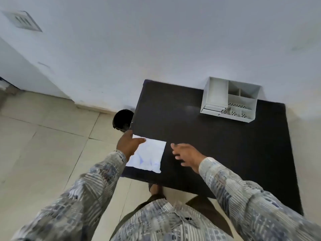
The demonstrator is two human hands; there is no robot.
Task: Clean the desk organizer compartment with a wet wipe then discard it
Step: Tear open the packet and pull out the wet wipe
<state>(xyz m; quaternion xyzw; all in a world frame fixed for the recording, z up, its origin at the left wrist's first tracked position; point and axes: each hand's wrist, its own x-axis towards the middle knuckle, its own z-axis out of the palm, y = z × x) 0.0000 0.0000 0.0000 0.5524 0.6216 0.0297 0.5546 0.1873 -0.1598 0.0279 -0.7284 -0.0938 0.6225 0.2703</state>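
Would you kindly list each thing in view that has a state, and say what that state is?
Wipe: lying flat at the table's near left corner, unfolded.
Left hand: resting on the wipe's left edge, thumb on top.
Right hand: open, fingers spread, blurred, just right of the wipe, holding nothing.
Organizer: upright at the table's far edge, compartments look empty.
Bin: open on the floor beside the table.

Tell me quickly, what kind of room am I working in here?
Probably a plain indoor room, maybe a home or small office: a dark table pushed against a bare white wall, beige tiled floor, and a white desk organizer at the table's far edge. A black bin stands beside the table.
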